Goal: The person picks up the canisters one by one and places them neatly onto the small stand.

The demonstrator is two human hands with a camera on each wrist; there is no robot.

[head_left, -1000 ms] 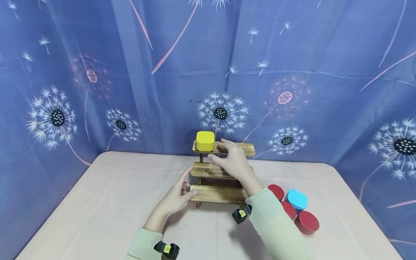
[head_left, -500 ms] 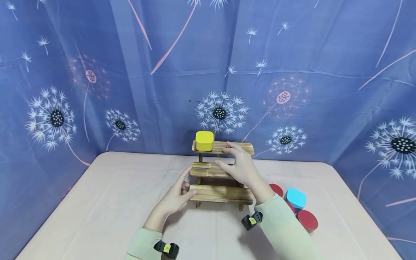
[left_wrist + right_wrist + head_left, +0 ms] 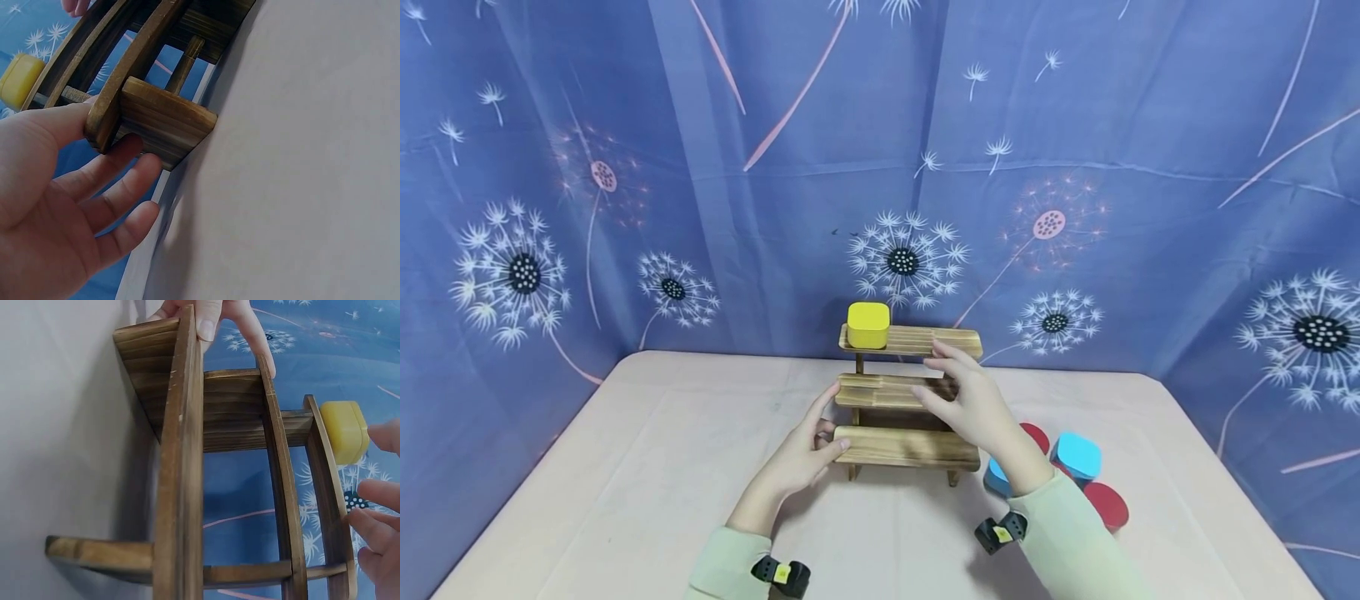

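Note:
A three-tier wooden display stand (image 3: 906, 450) stands in the middle of the table in the head view. On the left end of its top tier sits a yellow rounded-square block (image 3: 868, 327). My left hand (image 3: 793, 462) grips the stand's left end, its thumb on the bottom tier and a finger reaching up to the middle tier. In the left wrist view, the other fingers (image 3: 128, 187) curve beside the side support. My right hand (image 3: 973, 400) hovers before the right part of the stand, fingers apart and slightly bent, holding nothing.
Right of the stand, a light blue block (image 3: 1077, 456) lies among red round blocks (image 3: 1106, 505), partly behind my right forearm. Another light blue block (image 3: 997, 478) shows left of that forearm. A blue dandelion-print curtain (image 3: 790, 250) hangs behind the pale table (image 3: 662, 500).
My right hand has moved right and down, away from the yellow block, baring more of the tiers. A second light blue block has come into sight beside the forearm. My left hand keeps its grip.

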